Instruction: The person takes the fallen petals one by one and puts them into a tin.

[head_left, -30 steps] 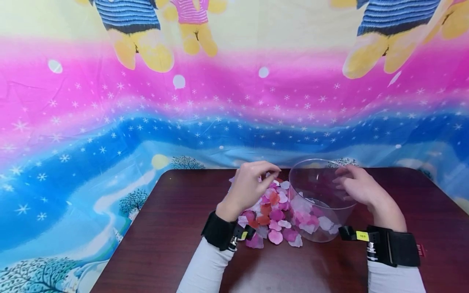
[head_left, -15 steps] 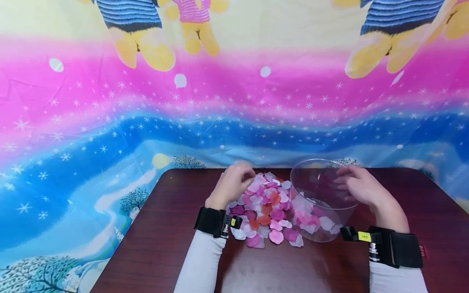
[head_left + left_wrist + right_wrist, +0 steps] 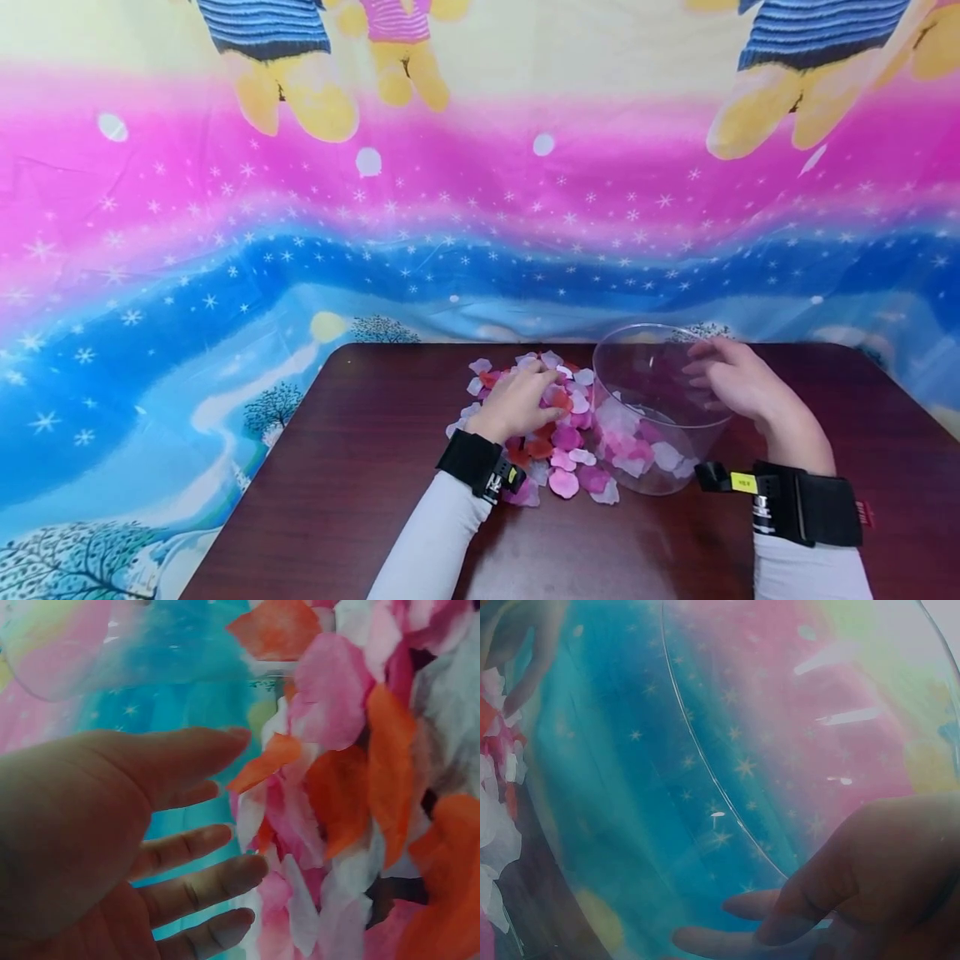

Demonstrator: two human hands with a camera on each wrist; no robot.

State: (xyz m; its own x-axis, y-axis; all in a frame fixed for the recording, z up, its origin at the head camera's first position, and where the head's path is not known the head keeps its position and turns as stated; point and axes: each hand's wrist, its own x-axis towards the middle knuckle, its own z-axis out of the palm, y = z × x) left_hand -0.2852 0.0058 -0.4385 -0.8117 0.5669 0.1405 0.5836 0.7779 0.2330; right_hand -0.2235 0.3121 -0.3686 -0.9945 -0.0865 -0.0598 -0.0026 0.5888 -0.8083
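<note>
A heap of pink, white and orange fabric petals [image 3: 558, 454] lies on the dark wooden table [image 3: 337, 500]. My left hand [image 3: 525, 398] rests on top of the heap with its fingers fairly straight; in the left wrist view the left hand [image 3: 150, 847] reaches into the petals [image 3: 352, 787] without pinching any. A clear plastic container [image 3: 637, 375] lies tilted just right of the heap, its mouth toward the petals, with some petals [image 3: 637, 450] inside. My right hand [image 3: 738, 383] holds its far right rim; the right wrist view shows the right hand [image 3: 840, 900] against the clear wall [image 3: 705, 750].
A bright cartoon-print cloth [image 3: 300, 208] hangs behind the table and drapes down at its left. Bare tabletop stretches left of the heap and toward the near edge. Black wrist bands [image 3: 476, 462] sit on both forearms.
My left hand went from above the heap beside the container out to the heap's far left, then came back down onto its middle. The right hand and container stayed put.
</note>
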